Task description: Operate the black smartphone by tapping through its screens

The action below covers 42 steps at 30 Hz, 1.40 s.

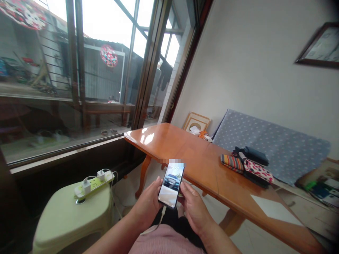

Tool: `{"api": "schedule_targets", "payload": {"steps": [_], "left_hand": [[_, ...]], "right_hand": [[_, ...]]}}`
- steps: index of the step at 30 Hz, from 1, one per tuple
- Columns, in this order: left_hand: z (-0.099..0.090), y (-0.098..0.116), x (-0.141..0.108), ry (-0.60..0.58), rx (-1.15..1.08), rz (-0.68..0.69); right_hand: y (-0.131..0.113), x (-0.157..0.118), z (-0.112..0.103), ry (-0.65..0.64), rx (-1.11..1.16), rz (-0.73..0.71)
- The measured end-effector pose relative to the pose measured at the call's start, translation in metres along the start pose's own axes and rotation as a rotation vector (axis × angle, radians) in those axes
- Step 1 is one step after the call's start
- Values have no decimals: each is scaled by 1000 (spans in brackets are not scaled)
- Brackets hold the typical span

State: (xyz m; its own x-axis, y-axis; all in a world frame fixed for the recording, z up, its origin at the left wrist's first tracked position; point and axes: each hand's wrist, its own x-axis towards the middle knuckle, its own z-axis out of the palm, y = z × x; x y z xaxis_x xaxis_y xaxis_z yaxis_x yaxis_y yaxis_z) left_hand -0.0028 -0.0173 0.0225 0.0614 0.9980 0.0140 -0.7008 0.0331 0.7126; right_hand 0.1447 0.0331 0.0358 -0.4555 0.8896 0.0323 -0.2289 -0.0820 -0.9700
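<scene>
While my left hand (149,197) and right hand (194,201) grasp the phone (168,195) from either side, its lit screen (171,188) shows a car (172,180). White cable (163,213) leaves its lower edge, below my grip. Power strip (93,185) on green stool (76,220), left of grip; wooden table (190,155) beyond and to the right.

The near phone (171,188) is dark-edged, its screen showing blue above pale grey; the nearest garment (164,241) is pink. The table (169,143) is orange-brown, and the cloth (231,163) at its right is striped in orange, grey and yellow. The near-left stool (66,215) is pale green, the far-right cover (267,141) grey-blue with white dots.
</scene>
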Motion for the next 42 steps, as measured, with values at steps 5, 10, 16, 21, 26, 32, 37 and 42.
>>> {"api": "schedule_targets", "payload": {"steps": [5, 10, 16, 21, 26, 32, 37, 42], "left_hand": [[1, 9, -2, -20, -83, -32], [4, 10, -5, 34, -74, 23], [4, 8, -7, 39, -63, 64], [4, 6, -8, 18, -43, 84], [8, 9, -10, -5, -18, 68], [11, 9, -10, 17, -23, 60], [11, 9, -11, 22, -36, 74], [10, 6, -9, 59, -40, 75]], "right_hand": [[0, 0, -1, 26, -18, 6], [-6, -6, 6, -38, 20, 41], [-3, -9, 11, -85, -24, 46], [-1, -8, 7, -34, -77, 60], [-7, -6, -2, 113, -125, 2], [-11, -10, -2, 145, -118, -7], [-11, -13, 0, 142, -99, 11], [-8, -12, -3, 136, -83, 11]]}}
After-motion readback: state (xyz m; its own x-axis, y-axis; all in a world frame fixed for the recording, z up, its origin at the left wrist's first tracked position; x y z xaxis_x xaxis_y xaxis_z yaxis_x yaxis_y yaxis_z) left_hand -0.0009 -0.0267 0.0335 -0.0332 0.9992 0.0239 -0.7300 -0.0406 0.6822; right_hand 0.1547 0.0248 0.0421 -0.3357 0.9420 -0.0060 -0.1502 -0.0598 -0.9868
